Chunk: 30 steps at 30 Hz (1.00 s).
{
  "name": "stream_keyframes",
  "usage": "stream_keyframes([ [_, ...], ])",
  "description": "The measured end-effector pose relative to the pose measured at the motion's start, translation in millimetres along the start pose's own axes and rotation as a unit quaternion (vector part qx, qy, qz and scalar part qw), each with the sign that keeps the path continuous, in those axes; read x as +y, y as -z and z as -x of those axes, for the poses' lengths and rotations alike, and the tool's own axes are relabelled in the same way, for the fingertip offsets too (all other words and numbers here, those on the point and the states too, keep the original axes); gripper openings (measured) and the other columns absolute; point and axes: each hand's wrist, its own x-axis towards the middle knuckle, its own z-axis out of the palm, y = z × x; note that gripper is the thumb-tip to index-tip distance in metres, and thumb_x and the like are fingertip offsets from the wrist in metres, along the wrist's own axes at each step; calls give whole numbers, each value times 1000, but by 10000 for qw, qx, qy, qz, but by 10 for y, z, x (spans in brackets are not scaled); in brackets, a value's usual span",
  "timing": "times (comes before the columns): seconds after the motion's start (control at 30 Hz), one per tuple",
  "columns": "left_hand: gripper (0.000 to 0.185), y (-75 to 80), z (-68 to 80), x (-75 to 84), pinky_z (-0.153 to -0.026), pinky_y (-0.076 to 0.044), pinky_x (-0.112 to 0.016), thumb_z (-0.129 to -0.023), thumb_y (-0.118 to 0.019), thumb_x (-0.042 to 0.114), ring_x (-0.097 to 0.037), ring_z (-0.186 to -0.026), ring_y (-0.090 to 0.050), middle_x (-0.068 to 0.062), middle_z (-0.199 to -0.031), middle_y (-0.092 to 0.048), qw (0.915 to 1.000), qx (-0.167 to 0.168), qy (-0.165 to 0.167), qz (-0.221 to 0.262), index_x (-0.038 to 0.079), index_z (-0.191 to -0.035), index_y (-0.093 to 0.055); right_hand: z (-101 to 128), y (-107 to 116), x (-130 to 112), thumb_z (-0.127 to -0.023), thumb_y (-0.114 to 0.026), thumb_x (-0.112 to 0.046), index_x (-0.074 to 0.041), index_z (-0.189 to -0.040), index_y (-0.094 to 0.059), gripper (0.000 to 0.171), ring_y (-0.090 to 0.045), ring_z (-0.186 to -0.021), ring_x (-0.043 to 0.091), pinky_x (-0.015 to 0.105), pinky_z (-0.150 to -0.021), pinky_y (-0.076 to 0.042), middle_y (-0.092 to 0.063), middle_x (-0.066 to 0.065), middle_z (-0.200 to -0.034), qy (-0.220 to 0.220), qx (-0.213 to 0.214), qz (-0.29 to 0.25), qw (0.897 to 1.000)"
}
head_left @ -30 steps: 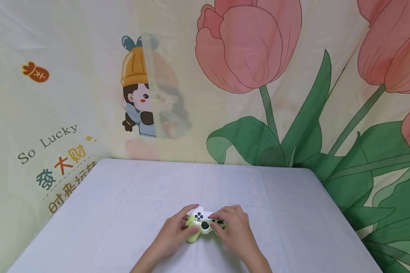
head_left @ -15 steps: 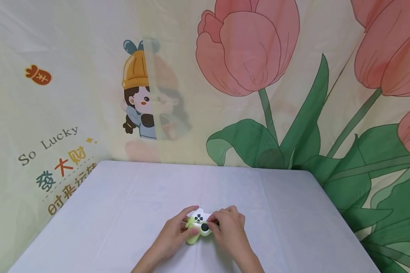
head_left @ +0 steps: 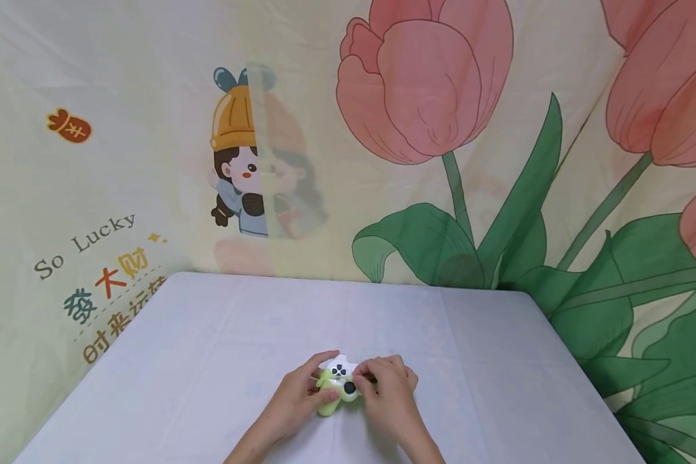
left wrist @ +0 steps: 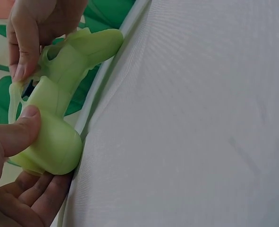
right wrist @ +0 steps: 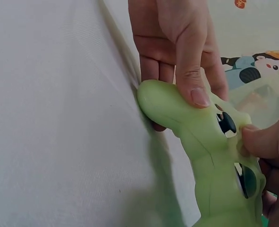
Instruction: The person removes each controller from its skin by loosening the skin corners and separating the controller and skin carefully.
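Observation:
A white game controller with black buttons sits partly inside a light green, stretchy cover, low in the middle of the head view. My left hand grips its left handle, thumb on the cover and fingers beneath. With thumb and fingertips my right hand pinches the cover's edge, right of the black thumbstick; that hand hides the controller's right half. In the left wrist view the cover has a strip lifted off the front. Through its openings in the right wrist view, the cover shows dark thumbsticks.
A table with a white cloth lies under the hands. Behind it hangs a printed curtain with large tulips, a cartoon figure and lettering. The cloth runs back to the curtain.
My right hand has shifted slightly left and its fingers have drawn together into a pinch, covering the right thumbstick that showed before. My left hand keeps its grip on the handle.

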Motion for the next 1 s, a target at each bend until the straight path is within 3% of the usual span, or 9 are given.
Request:
stream_keyframes([
  [0.27,68,7,-3,25,-71,-51,-25,-95,-80,32,-9,-84,-68,-7,-113,-68,9999,-11,14,-130,25,-156,-51,26,72,52,-95,-79,-17,-26,-88,-73,14,-47,-100,10,60,-104,-22,-67,-22,-90,216,-293,-186,9992],
  [0.57,68,28,7,45,-72,-52,-27,-94,-80,34,-11,-89,-69,-5,-114,-70,9998,2,89,-196,29,-155,-52,66,102,109,-93,-81,-18,-26,-87,-74,12,-48,-100,11,62,-103,-25,-68,-22,-88,669,-406,-39,9969],
  [0.83,67,42,4,24,-75,-53,-27,-94,-80,33,-10,-91,-72,-6,-116,-71,9999,-44,55,-102,33,-155,-52,151,90,124,-88,-84,-19,-30,-83,-72,17,-52,-103,13,64,-103,-31,-65,-27,-85,1220,-209,433,9914],
  [1.0,67,45,-8,3,-77,-53,-26,-94,-80,34,-9,-92,-73,-4,-117,-71,9998,-101,145,-36,39,-154,-51,177,80,148,-84,-86,-17,-29,-82,-72,19,-52,-100,11,61,-100,-36,-66,-25,-85,1783,109,831,9804],
])
